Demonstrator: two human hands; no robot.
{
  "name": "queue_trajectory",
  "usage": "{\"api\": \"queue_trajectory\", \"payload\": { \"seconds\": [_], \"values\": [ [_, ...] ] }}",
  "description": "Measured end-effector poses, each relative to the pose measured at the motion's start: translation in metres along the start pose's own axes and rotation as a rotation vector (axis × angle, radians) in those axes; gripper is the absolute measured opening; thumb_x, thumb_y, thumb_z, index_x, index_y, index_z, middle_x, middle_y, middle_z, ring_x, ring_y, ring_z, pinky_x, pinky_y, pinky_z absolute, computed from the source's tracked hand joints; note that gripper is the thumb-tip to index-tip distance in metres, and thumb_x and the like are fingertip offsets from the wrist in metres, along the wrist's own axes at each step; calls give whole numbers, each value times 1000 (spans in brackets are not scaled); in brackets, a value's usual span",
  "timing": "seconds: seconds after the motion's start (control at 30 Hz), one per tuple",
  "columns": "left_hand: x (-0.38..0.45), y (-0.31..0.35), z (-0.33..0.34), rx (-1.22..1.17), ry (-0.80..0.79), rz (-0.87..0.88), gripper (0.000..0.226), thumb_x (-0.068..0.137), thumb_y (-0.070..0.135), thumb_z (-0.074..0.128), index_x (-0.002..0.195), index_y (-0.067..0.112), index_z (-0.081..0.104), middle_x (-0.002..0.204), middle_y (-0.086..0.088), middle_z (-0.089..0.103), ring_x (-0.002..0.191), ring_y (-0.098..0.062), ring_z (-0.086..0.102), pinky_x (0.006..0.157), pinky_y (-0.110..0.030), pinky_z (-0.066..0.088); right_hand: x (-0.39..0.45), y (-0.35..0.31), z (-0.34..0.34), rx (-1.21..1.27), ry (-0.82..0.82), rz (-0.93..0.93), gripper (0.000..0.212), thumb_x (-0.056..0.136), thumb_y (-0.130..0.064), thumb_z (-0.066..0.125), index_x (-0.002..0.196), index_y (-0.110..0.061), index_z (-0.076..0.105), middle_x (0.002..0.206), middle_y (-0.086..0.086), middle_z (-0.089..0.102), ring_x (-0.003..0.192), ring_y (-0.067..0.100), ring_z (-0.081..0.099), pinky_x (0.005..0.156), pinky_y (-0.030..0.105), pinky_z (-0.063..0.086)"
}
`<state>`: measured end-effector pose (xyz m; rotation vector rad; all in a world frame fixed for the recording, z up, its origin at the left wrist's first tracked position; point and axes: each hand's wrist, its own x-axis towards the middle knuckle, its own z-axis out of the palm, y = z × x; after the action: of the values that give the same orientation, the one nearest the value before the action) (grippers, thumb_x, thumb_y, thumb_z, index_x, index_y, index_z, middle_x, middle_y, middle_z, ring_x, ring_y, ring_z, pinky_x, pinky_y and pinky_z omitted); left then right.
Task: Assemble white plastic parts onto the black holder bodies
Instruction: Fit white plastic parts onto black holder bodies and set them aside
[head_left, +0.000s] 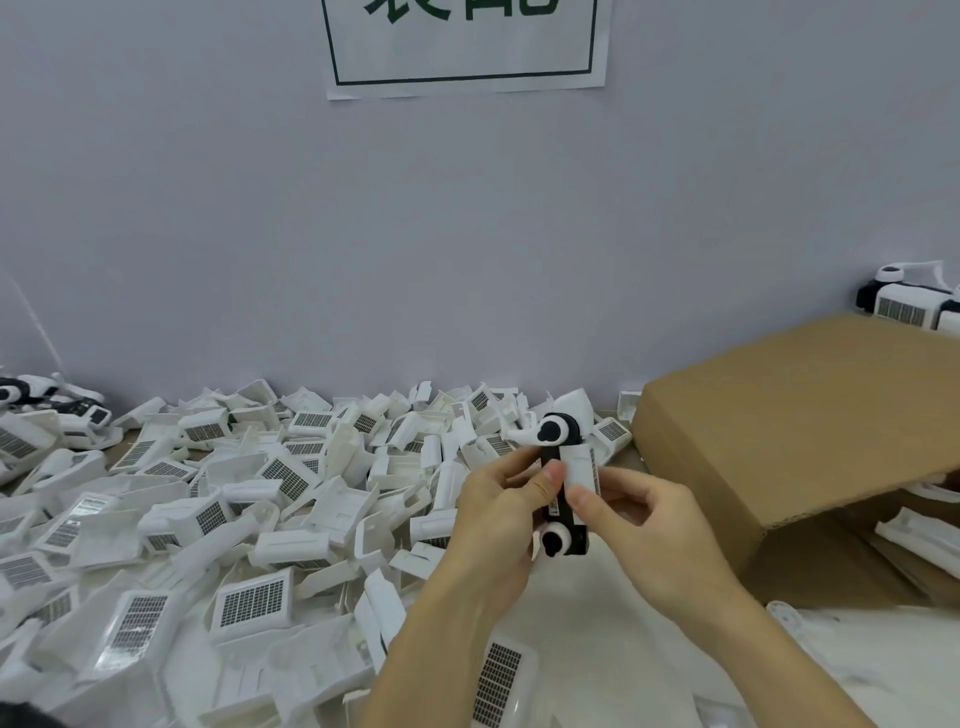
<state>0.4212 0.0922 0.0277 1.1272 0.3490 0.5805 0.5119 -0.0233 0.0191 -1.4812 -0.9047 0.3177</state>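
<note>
Above the counter (597, 613), just in front of the heap of loose white plastic parts (249, 499), a black holder body (551, 506) is held upright between both hands, clear of everything lying below it. It looks partly built: a white piece sits at its top end with a round black knob showing, another white round piece sits at its bottom end, and a flat white cover (583, 474) lies along its right side, seemingly being seated. The left hand (498, 512) wraps the body from the left, its thumb pressed across the front, so that grip is clenched round the holder. The right hand (641, 512) comes in from the right, thumb and forefinger pinching the white cover against the body, the other fingers curled behind. Both forearms rise from the lower edge, converging. A few finished units appear to rest at the far left (31, 400) and beyond the cardboard box (810, 415) at the far right, but the heap is large, so I judge most of the work is left.
</note>
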Motion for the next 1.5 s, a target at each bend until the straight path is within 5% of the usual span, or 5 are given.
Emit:
{"api": "queue_trajectory", "payload": {
  "seconds": [0.33,0.7,0.93,1.23,1.5],
  "values": [
    [0,-3,-7,196,-90,17,26,89,-4,67,101,15,79,100,-12,77,97,-28,73,81,-32,56,3,-1,-3,235,12,76,35,73,-41,70,95,-16,79,95,8,78,93,28,75,85,39,61],
    [-2,18,0,-133,114,-5,27,104,18,50,109,2,71,112,-24,73,93,-34,73,97,-57,53,2,0,0,-91,247,-42,31,91,-49,57,64,-37,66,59,-9,63,57,6,56,52,10,39],
    [-4,18,-4,-246,107,-11,40,106,14,34,98,3,71,94,-28,72,83,-39,67,92,-63,50,5,14,-7,-3,224,197,63,105,-44,42,92,17,51,62,1,46,54,11,40,51,26,32],
    [1,17,-4,-278,178,17,32,109,22,40,116,6,66,100,-19,75,83,-29,74,79,-44,55,4,16,0,-151,122,227,43,98,-44,56,68,-14,57,68,-1,58,57,11,46,57,28,32],
    [4,13,-4,-282,295,48,25,103,20,55,123,7,60,79,-2,76,67,-17,74,56,-35,58,-5,16,1,-738,-89,170,36,77,-49,80,103,-37,59,101,-17,59,98,2,55,80,20,44]
  ]
}}
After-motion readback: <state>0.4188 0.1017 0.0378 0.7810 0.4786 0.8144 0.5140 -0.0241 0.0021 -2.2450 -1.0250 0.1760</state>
